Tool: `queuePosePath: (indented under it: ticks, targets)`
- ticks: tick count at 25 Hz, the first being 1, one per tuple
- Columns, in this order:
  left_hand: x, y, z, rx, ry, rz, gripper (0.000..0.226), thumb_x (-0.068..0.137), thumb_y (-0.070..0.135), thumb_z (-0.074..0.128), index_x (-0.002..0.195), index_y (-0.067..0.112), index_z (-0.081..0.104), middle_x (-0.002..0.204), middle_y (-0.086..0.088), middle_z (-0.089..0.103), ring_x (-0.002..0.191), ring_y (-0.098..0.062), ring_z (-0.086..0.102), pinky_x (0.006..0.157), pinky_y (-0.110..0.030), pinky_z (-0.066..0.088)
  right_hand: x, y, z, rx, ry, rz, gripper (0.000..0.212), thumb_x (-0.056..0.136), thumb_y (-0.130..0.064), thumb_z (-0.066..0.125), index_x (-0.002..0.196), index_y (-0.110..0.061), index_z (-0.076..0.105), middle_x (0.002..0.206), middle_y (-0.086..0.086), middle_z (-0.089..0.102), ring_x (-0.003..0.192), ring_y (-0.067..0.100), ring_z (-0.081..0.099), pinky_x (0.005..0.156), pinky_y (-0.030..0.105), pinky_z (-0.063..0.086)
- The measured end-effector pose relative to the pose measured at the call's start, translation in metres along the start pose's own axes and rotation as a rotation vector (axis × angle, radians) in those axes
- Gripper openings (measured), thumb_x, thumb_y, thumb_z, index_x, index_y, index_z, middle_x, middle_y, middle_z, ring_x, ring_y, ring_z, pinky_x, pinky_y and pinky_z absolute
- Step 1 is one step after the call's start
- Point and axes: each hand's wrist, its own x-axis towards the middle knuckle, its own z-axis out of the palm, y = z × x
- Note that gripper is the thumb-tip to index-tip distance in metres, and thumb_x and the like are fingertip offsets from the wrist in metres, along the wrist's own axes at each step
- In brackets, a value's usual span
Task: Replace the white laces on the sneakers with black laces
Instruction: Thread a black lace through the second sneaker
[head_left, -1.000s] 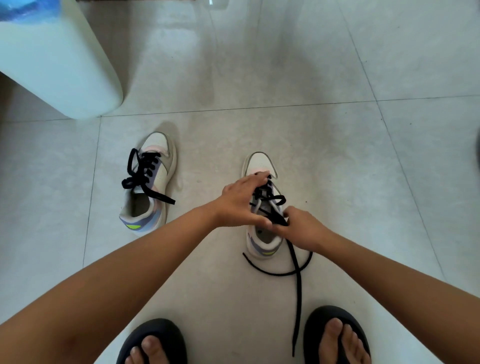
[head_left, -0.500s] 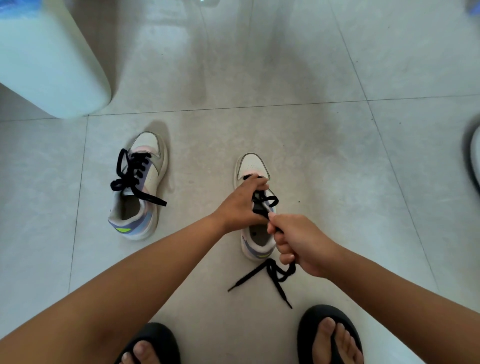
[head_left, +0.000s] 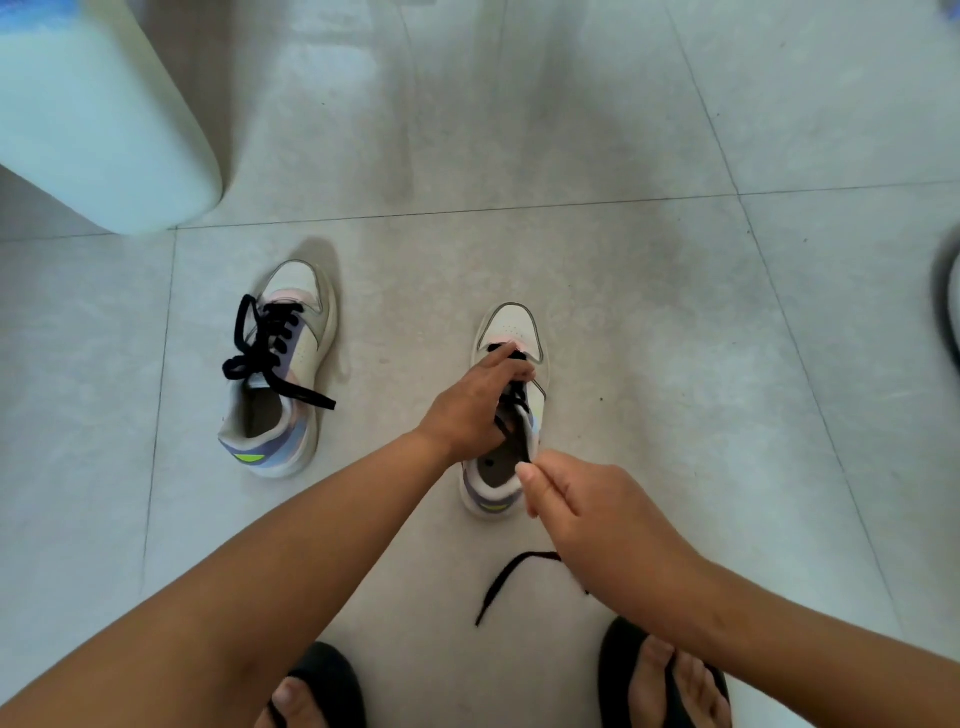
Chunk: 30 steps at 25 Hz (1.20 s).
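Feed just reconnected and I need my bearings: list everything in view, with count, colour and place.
left sneaker: one, white with purple, on the floor at left, black-laced
right sneaker: one, white, centre, partly laced
black lace: one, running from the right sneaker, loose end on the floor
white container: one, upper left
tiled floor: grey
sandals: two, black, bottom edge, on the feet
left hand: on the right sneaker's laces
right hand: pinching the black lace

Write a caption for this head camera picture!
Right hand pulls a black lace through a sneaker steadied by the left hand.
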Motion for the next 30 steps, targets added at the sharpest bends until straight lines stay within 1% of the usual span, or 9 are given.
queuePosePath:
  ticks: [3, 6, 11, 13, 16, 19, 22, 26, 30]
  targets:
    - [0.001, 0.007, -0.011, 0.011, -0.067, -0.039, 0.065, 0.073, -0.003, 0.058, 0.133, 0.02, 0.046, 0.15, 0.005, 0.034, 0.143, -0.005, 0.016, 0.105, -0.044, 0.037, 0.003, 0.007, 0.002, -0.166, -0.078, -0.081, 0.035, 0.099, -0.034, 0.039, 0.076, -0.009, 0.049, 0.061, 0.001, 0.047, 0.06, 0.02, 0.048, 0.061, 0.035, 0.037]
    - [-0.01, 0.008, -0.026, -0.02, -0.16, -0.052, 0.07, 0.072, 0.023, 0.071, 0.137, 0.028, 0.044, 0.153, 0.008, 0.028, 0.144, -0.003, 0.008, 0.115, -0.049, 0.005, 0.016, 0.014, -0.018, 0.018, -0.265, -0.008, 0.027, 0.096, -0.027, 0.049, 0.08, -0.006, 0.054, 0.061, -0.002, 0.048, 0.059, 0.015, 0.05, 0.058, 0.029, 0.041]
    - [-0.048, 0.002, -0.032, -0.062, 0.088, -0.114, 0.077, 0.075, 0.029, 0.078, 0.138, 0.009, 0.04, 0.14, -0.007, 0.044, 0.132, -0.018, 0.039, 0.107, -0.019, 0.026, 0.027, 0.013, -0.054, 0.304, -0.472, 0.033, 0.017, 0.095, -0.017, 0.052, 0.083, -0.008, 0.06, 0.053, -0.008, 0.043, 0.046, 0.011, 0.042, 0.049, 0.024, 0.04]
    - [-0.05, 0.012, -0.027, -0.045, 0.1, -0.079, 0.08, 0.073, 0.04, 0.073, 0.138, 0.006, 0.04, 0.137, -0.01, 0.045, 0.128, -0.021, 0.041, 0.106, -0.026, 0.031, 0.028, 0.006, -0.048, 0.241, -0.469, -0.004, 0.021, 0.096, -0.02, 0.049, 0.085, -0.004, 0.06, 0.054, -0.006, 0.042, 0.047, 0.011, 0.04, 0.05, 0.029, 0.04]
    - [-0.048, 0.031, -0.009, 0.08, 0.147, 0.105, 0.061, 0.067, 0.044, 0.06, 0.116, 0.01, 0.063, 0.117, -0.013, 0.058, 0.108, -0.032, 0.052, 0.087, -0.039, 0.042, 0.028, -0.009, -0.048, 0.049, -0.429, -0.075, 0.027, 0.095, -0.024, 0.05, 0.075, -0.008, 0.056, 0.052, -0.003, 0.049, 0.048, 0.011, 0.048, 0.056, 0.036, 0.047]
    - [-0.024, 0.033, -0.015, 0.013, 0.202, 0.041, 0.023, 0.075, 0.02, 0.072, 0.093, 0.006, 0.072, 0.094, -0.014, 0.058, 0.086, -0.028, 0.054, 0.077, -0.039, 0.047, 0.043, -0.014, -0.076, -0.251, -0.303, -0.135, 0.023, 0.093, -0.029, 0.055, 0.08, -0.01, 0.062, 0.056, -0.009, 0.05, 0.058, 0.005, 0.049, 0.057, 0.021, 0.039]
    - [-0.011, 0.03, -0.034, 0.004, 0.058, -0.135, 0.028, 0.079, 0.024, 0.074, 0.099, 0.005, 0.067, 0.095, 0.0, 0.046, 0.084, -0.013, 0.047, 0.077, -0.022, 0.039, 0.069, -0.008, -0.102, -0.528, 0.1, -0.162, 0.018, 0.093, -0.031, 0.055, 0.093, -0.017, 0.065, 0.077, -0.006, 0.053, 0.081, 0.014, 0.049, 0.069, 0.028, 0.035]
    - [-0.027, 0.034, -0.029, 0.205, 0.067, -0.082, 0.027, 0.088, 0.027, 0.064, 0.101, 0.005, 0.07, 0.092, -0.004, 0.046, 0.084, -0.018, 0.048, 0.071, -0.025, 0.037, 0.093, 0.023, -0.078, -0.604, 0.623, -0.272, 0.033, 0.086, -0.021, 0.062, 0.116, -0.009, 0.06, 0.107, 0.016, 0.056, 0.096, 0.036, 0.054, 0.079, 0.043, 0.042]
    - [-0.024, 0.036, -0.03, 0.023, 0.157, -0.266, 0.02, 0.089, 0.024, 0.063, 0.092, 0.005, 0.07, 0.082, -0.002, 0.05, 0.078, -0.016, 0.049, 0.072, -0.027, 0.038, 0.082, 0.053, -0.027, -0.384, 0.201, 0.148, 0.035, 0.09, -0.029, 0.059, 0.119, -0.009, 0.054, 0.117, 0.012, 0.052, 0.109, 0.03, 0.05, 0.092, 0.039, 0.041]
